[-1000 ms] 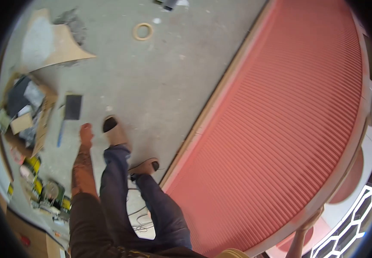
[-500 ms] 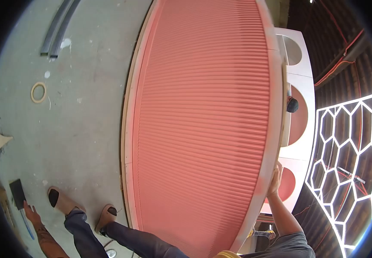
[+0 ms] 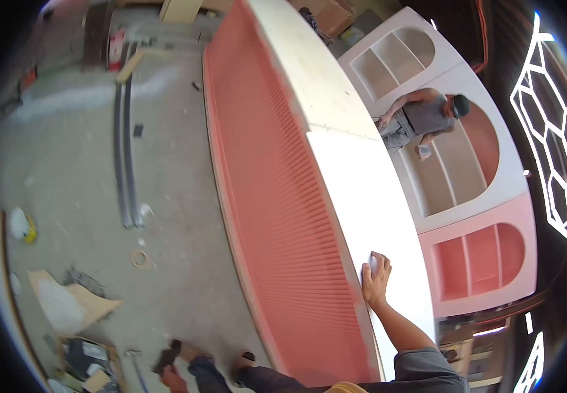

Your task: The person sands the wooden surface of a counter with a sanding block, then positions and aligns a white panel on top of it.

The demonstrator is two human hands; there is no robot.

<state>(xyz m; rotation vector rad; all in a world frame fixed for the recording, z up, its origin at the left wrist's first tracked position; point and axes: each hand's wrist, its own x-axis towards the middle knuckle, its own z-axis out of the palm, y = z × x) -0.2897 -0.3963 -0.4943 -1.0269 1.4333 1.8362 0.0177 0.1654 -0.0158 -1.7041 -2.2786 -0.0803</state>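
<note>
Pressing your right hand [image 3: 376, 278] flat on the white counter top [image 3: 368, 196].
Fingers spread, gripping nothing; left hand [image 3: 173, 378] down by the floor, grip unclear.

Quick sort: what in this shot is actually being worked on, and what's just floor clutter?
In hand:
- right hand, flat on the white top of the long curved counter
- its pink ribbed front
- left hand, low near the floor

Lying about:
- tape ring
- grey metal rails
- cardboard scraps
- arched shelf units, another person there
</note>
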